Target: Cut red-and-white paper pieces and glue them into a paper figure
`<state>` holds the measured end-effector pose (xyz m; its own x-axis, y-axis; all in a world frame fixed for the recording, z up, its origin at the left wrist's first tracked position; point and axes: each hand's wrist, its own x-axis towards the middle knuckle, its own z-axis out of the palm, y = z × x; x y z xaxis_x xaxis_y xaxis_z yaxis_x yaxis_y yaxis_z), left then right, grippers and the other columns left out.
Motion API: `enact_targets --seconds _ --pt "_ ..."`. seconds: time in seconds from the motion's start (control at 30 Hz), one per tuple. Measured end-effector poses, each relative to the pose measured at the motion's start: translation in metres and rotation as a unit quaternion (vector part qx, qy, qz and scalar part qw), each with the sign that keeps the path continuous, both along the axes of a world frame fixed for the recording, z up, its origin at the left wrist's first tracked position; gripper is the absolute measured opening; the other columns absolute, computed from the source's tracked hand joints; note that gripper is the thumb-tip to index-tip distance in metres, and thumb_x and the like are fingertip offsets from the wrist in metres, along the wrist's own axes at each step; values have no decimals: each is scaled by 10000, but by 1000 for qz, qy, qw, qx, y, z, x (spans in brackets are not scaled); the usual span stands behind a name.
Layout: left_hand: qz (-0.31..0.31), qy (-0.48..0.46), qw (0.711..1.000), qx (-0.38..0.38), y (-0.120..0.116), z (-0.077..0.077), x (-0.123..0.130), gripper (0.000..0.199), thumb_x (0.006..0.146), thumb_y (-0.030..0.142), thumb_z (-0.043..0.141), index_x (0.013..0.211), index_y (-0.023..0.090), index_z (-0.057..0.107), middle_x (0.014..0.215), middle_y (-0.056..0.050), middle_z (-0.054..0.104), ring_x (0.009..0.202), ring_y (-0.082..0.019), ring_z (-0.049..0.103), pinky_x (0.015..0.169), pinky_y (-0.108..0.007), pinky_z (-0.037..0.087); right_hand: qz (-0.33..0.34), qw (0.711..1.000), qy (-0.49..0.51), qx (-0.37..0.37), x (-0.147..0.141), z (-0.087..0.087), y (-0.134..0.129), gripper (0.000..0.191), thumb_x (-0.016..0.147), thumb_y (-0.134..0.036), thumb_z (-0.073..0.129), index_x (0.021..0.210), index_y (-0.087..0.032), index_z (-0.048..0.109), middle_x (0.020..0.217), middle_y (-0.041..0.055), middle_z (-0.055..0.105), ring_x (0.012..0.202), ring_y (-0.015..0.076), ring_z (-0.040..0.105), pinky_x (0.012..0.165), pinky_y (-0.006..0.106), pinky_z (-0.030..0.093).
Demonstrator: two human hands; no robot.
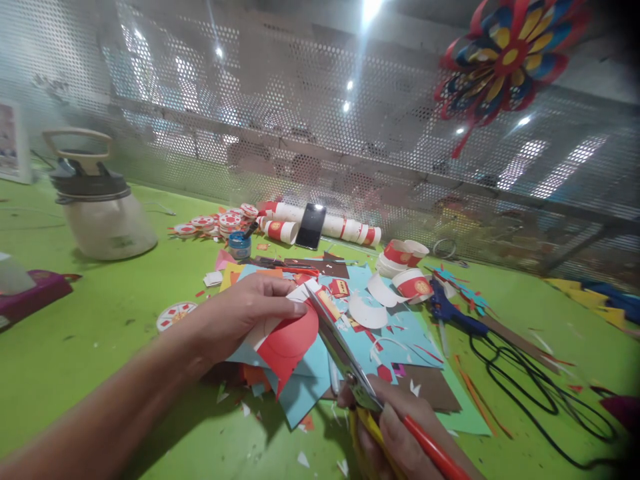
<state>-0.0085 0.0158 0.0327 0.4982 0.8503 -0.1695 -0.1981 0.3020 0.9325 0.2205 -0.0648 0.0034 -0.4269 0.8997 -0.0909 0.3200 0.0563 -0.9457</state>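
My left hand (250,313) pinches a piece of red and white paper (290,337), thumb on top, above the pile of coloured sheets. A pointed red corner of the paper hangs down towards me. My right hand (395,427) grips scissors (350,373) with one red and one yellow handle. Their metal blades point up and away, and the tips meet the white upper edge of the paper beside my left thumb. Light blue paper (410,340) strewn with red and white scraps lies below.
Paper cups (413,285) and a blue glue gun (455,313) with a looping black cable stand at the right. A phone (311,227), cup stack (350,229) and blue jar (239,245) are behind. A lidded container (103,213) sits left.
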Motion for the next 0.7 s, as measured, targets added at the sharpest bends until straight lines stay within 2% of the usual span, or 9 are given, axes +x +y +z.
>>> enact_targets --seconds 0.1,0.17,0.4,0.53,0.6,0.7 --pt "12 23 1000 10 0 0 0 158 673 252 766 613 126 690 483 16 572 400 -52 444 409 -143 326 3 1000 6 29 2 -1 4 581 871 -683 389 878 -165 652 620 -28 404 566 111 379 534 229 388" --pt "21 38 999 19 0 0 0 170 654 272 775 626 124 697 498 8 576 418 -63 456 421 -155 330 4 1000 10 29 2 -4 6 587 857 -691 406 874 -164 665 614 -27 403 576 119 376 552 244 400" --pt "45 55 997 26 1 -2 -1 189 619 279 792 611 123 685 516 -18 601 428 -81 469 423 -177 319 -2 999 43 -14 -2 -12 5 670 810 -757 396 911 -144 649 508 -63 364 456 83 330 450 233 336" --pt "92 -5 996 15 -1 -9 6 180 672 263 774 616 129 667 564 -20 628 453 -88 518 444 -175 383 -27 996 74 -49 -4 -12 4 659 817 -754 383 948 -155 625 469 -68 390 380 68 320 397 224 324" --pt "124 -61 990 0 -6 -12 15 123 695 243 766 750 147 711 710 -46 701 568 -120 611 526 -188 467 -48 993 94 -60 -3 -11 3 654 821 -754 372 993 -170 610 480 -59 407 376 86 366 393 229 360" --pt "121 -143 982 -27 -14 -17 32 210 742 250 732 924 146 718 865 -96 731 714 -174 673 662 -253 538 -78 987 124 -66 -2 -11 2 661 779 -779 407 1020 -192 593 513 -41 432 431 127 454 419 253 424"
